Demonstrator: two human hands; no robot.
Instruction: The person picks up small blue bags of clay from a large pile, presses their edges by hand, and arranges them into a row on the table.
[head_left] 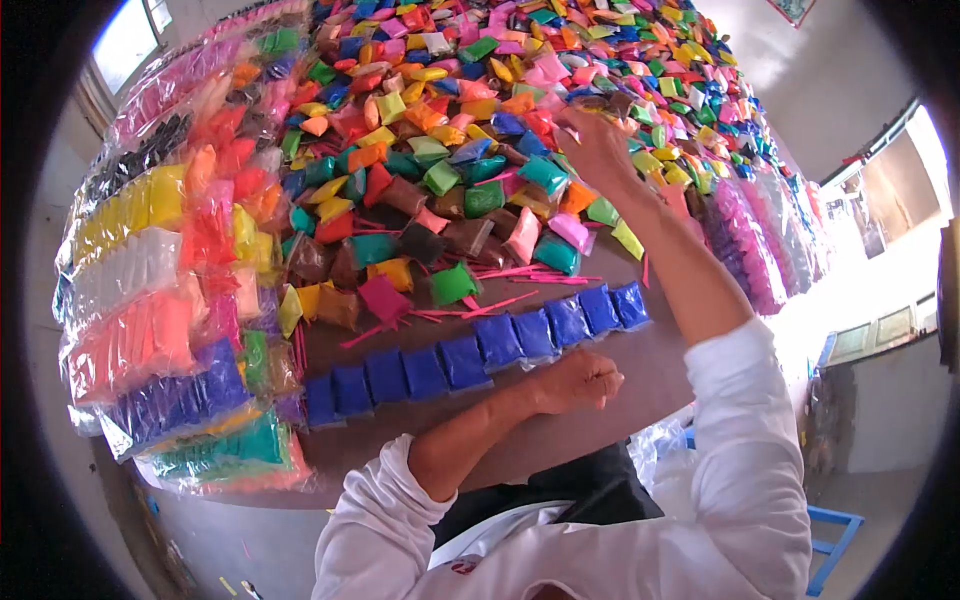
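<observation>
My left hand [575,384] is curled closed just in front of a row of dark blue packets [462,362] laid side by side on the brown table [560,440]. Whatever its fingers hold, if anything, is hidden. Stretched out over a big heap of small coloured packets [440,178] is my right hand [597,148]. Its fingertips reach among red, orange and brown packets and cannot be made out clearly. A green packet [455,284] and a magenta packet [384,300] lie at the heap's near edge, behind the blue row.
Clear bags of sorted packets are stacked along the left, with yellow ones [140,205] and blue ones [175,390]. Bagged purple packets [745,245] stand at the right edge. Thin pink sticks [490,306] lie between heap and row. A blue frame [832,545] is at lower right.
</observation>
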